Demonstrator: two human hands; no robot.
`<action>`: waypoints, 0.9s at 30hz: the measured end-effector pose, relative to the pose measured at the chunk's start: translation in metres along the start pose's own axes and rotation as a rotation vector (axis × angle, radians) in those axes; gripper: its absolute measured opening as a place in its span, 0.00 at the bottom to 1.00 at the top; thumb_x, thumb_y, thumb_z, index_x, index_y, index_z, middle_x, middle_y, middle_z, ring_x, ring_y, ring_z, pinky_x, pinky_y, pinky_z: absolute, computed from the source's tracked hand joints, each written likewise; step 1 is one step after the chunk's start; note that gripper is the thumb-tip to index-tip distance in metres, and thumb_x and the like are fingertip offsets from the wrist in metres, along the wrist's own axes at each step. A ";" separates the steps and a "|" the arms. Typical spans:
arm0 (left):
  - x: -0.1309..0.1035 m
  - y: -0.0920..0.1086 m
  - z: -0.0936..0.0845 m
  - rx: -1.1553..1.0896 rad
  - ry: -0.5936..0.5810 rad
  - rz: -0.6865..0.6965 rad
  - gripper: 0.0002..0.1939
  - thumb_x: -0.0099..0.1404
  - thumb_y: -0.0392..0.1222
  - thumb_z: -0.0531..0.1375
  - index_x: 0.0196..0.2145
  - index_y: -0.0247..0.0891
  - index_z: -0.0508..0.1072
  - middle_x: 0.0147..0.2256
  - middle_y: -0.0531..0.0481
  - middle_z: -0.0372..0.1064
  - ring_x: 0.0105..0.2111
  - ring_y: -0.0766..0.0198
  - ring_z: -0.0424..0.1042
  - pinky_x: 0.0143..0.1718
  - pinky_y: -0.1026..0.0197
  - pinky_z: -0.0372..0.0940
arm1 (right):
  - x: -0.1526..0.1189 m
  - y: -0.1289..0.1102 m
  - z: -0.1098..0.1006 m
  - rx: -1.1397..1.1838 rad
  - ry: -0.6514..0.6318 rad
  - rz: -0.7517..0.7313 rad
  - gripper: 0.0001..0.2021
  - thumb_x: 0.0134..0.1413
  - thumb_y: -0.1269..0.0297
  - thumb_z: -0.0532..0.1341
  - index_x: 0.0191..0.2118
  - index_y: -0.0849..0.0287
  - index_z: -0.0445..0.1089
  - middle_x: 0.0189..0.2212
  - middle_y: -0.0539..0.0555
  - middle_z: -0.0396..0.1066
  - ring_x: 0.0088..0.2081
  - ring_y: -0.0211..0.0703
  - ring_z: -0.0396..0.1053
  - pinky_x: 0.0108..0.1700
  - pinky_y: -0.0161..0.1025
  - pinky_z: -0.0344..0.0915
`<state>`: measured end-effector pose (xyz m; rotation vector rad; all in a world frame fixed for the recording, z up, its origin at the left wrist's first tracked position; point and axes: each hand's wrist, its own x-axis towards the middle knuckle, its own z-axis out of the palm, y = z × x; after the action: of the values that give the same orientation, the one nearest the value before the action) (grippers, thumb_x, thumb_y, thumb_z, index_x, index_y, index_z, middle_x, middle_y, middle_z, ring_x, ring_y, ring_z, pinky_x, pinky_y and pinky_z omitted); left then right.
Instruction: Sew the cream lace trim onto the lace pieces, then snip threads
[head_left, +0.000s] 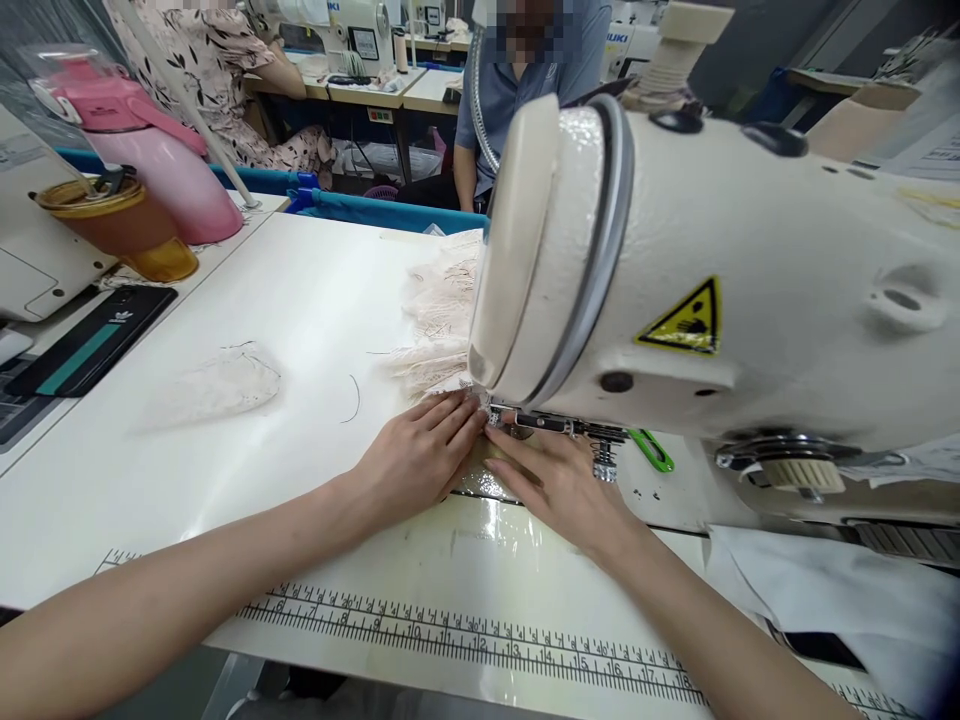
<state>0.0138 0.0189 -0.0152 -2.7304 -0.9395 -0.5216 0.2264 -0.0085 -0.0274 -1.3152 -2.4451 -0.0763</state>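
Note:
A white sewing machine (675, 240) reaches in from the right, its head over the table. Pale, frayed fabric (442, 310) lies behind and beside the needle area, partly hidden by the head. My left hand (424, 450) rests flat on the front edge of this fabric, fingers stretched toward the presser foot (495, 415). Just right of the foot, my right hand (555, 480) has its thumb and index finger extended and apart. Its other fingers are partly covered by the machine. The fabric under the fingertips is hard to make out.
A pink bottle (161, 175), a brown cup (124, 225) and a dark phone (94, 340) occupy the left. A sheer scrap (225, 385) lies left of my hands. Green thread snips (652, 452) and white cloth (840, 600) are right. Two people sit beyond the table.

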 end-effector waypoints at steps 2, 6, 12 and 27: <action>0.001 0.001 -0.001 0.006 -0.003 -0.007 0.16 0.71 0.38 0.50 0.50 0.30 0.72 0.51 0.41 0.72 0.51 0.55 0.72 0.51 0.52 0.70 | 0.000 0.001 0.001 -0.013 -0.025 0.026 0.20 0.67 0.52 0.49 0.56 0.50 0.68 0.29 0.54 0.73 0.32 0.43 0.72 0.42 0.47 0.67; 0.002 0.001 -0.002 0.021 0.015 -0.010 0.16 0.71 0.38 0.50 0.47 0.28 0.73 0.49 0.39 0.73 0.50 0.53 0.72 0.50 0.51 0.70 | -0.004 0.007 0.007 -0.013 -0.025 0.013 0.19 0.63 0.54 0.55 0.59 0.42 0.65 0.37 0.55 0.74 0.38 0.47 0.72 0.42 0.48 0.67; 0.001 0.001 0.000 0.028 0.001 -0.019 0.15 0.70 0.39 0.51 0.47 0.30 0.73 0.49 0.40 0.73 0.51 0.53 0.71 0.52 0.51 0.68 | -0.007 0.010 0.010 -0.014 -0.037 0.029 0.22 0.63 0.56 0.55 0.62 0.40 0.59 0.42 0.55 0.74 0.43 0.49 0.72 0.42 0.47 0.68; 0.002 0.000 0.001 0.034 0.023 -0.037 0.16 0.70 0.39 0.51 0.49 0.30 0.73 0.51 0.39 0.71 0.53 0.51 0.70 0.53 0.50 0.65 | 0.004 0.007 -0.001 -0.093 0.198 0.000 0.11 0.64 0.58 0.56 0.45 0.51 0.74 0.33 0.51 0.77 0.30 0.39 0.71 0.39 0.40 0.63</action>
<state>0.0150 0.0205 -0.0151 -2.6756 -0.9860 -0.5370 0.2300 -0.0013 -0.0259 -1.2797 -2.2984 -0.3089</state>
